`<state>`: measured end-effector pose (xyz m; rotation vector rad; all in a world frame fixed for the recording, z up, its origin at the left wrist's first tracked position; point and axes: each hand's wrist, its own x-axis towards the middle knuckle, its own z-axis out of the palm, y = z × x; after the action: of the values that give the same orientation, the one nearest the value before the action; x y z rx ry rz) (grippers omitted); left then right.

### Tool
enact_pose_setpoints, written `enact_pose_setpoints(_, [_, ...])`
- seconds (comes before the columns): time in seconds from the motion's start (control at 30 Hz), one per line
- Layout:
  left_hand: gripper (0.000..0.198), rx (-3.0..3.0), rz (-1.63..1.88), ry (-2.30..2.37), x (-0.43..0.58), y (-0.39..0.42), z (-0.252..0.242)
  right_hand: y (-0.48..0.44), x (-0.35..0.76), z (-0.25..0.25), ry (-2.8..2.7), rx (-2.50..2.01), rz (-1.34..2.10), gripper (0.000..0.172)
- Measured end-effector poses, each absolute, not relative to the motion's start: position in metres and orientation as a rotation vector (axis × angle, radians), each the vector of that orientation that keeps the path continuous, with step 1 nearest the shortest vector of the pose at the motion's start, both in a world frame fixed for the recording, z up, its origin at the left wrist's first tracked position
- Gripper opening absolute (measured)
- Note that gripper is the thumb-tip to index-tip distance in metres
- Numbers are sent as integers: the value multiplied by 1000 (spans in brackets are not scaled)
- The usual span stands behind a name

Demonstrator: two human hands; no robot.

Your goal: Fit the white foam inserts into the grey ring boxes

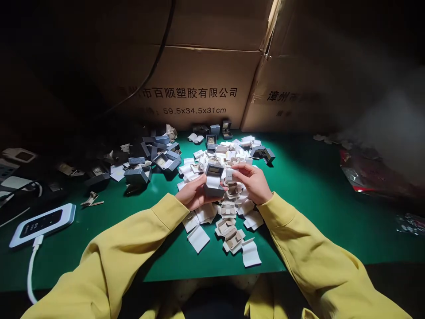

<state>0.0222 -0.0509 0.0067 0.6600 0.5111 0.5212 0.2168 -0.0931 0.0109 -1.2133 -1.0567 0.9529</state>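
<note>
My left hand (193, 193) is closed around a small grey-blue jewelry box (213, 191), whose lid stands open with white lining showing inside. Close beside it, my right hand (253, 180) pinches a small white card (229, 174) between thumb and fingers. Beneath both hands spreads a heap of folded white card inserts (199, 238), some with their brown undersides up. Other small grey-blue boxes (167, 160) lie in a loose pile to the left of the heap, several of them open.
Large printed cardboard cartons (199, 75) stand along the back of the green table (299, 221). A white device (43, 225) with a cable lies at the left. Red plastic packaging (361, 173) sits at the right, with a small clear bag (411, 223) nearer.
</note>
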Motion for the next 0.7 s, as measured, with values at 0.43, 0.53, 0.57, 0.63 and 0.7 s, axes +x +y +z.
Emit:
enact_pose_setpoints(0.43, [44, 748, 478, 589, 25, -53, 8, -95, 210, -1, -1224, -1154, 775, 26])
enact_pose_setpoints(0.53, [45, 767, 481, 598, 24, -52, 4, -99, 208, -1, -1356, -1129, 485, 16])
enact_pose_setpoints(0.57, [45, 771, 484, 611, 24, -52, 4, -100, 208, 1, -1419, -1113, 376, 13])
enact_pose_setpoints(0.63, [46, 774, 493, 635, 24, -53, 3, -103, 206, 4, -1536, -1077, 186, 11])
enact_pose_setpoints(0.7, [47, 779, 494, 630, 25, -54, 3, -105, 204, 6, -1602, -1038, 51, 10])
